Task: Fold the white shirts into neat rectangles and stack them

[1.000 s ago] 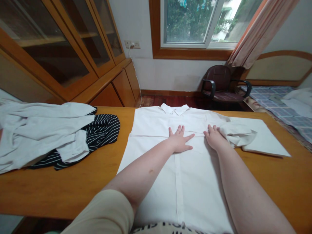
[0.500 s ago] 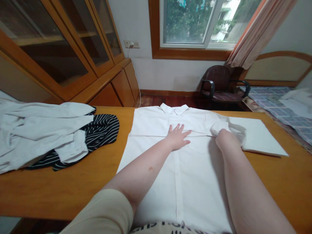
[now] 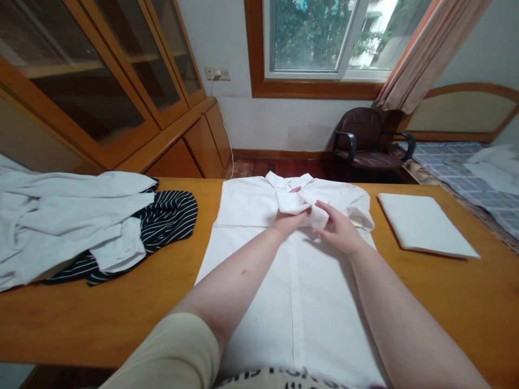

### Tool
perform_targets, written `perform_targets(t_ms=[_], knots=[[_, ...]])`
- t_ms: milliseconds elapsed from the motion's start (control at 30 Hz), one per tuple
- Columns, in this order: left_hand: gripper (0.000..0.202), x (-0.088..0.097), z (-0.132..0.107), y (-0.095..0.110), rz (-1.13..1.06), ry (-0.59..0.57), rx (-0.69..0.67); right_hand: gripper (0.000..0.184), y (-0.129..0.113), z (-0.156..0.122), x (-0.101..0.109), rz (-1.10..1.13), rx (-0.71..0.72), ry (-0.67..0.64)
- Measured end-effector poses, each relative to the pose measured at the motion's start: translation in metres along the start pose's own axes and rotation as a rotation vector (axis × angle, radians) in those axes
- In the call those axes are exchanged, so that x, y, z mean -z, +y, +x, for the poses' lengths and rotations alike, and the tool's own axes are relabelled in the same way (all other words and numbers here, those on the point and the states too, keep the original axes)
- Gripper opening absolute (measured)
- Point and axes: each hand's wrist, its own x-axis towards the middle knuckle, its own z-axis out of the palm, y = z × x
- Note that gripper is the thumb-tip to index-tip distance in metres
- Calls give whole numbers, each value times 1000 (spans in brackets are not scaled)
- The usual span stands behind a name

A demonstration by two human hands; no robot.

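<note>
A white button-up shirt [image 3: 251, 259] lies front up on the table, its collar at the far end. Across its upper chest is one sleeve, folded inward, with the cuff [image 3: 291, 202] raised and bunched. My left hand [image 3: 292, 220] grips this cuff, its fingers partly hidden behind the cloth. From the other side my right hand [image 3: 340, 231] holds the sleeve end between its spread thumb and fingers. The sleeve's upper part forms a loose, puffy fold at the shirt's right shoulder.
On the left of the wooden table [image 3: 162, 319] are heaped white garments [image 3: 73, 216] and a black striped cloth [image 3: 172, 216]. A flat white board-like item [image 3: 430, 224] lies at the right. Beyond the table stand a glass-door cabinet [image 3: 121, 146] and an armchair [image 3: 363, 138].
My right hand has brought the sleeve end leftward from the shirt's right side onto the chest, uncovering the white item. My left hand has gone from lying flat to gripping the cuff.
</note>
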Motion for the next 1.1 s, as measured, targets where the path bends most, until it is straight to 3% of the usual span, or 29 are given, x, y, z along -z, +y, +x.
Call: perform_targets(t_ms=[67, 133, 233, 300, 400, 467, 533, 700, 767, 867, 1033, 1100], knots=[[42, 6, 7, 0, -25, 167, 24, 68, 7, 1, 1, -40, 4, 74], [36, 16, 18, 3, -129, 324, 59, 57, 17, 2, 5, -133, -56, 237], [39, 38, 34, 15, -342, 517, 95, 53, 31, 3, 10, -308, -314, 451], [43, 59, 40, 24, -389, 650, 88, 55, 39, 3, 12, -336, -497, 410], [49, 94, 33, 33, -372, 768, 148, 52, 46, 1, 11, -312, -621, 184], [38, 115, 19, 36, -404, 740, 284, 52, 47, 1, 8, -364, -637, 79], [34, 133, 1, 37, -491, 631, 391, 56, 46, 2, 5, -451, -648, 23], [30, 161, -36, 41, -489, 464, 508, 66, 40, 4, 2, -568, -702, -91], [41, 166, -41, 41, -402, 428, 516, 68, 38, 4, 3, -580, -727, -103], [51, 172, -41, 41, -274, 458, 478, 66, 40, 3, 5, -585, -731, -81], [39, 183, -31, 35, -184, 563, 360, 55, 50, 2, 8, -566, -740, 22], [36, 190, -28, 30, -55, 630, 280, 52, 54, 1, 9, -555, -731, 57]])
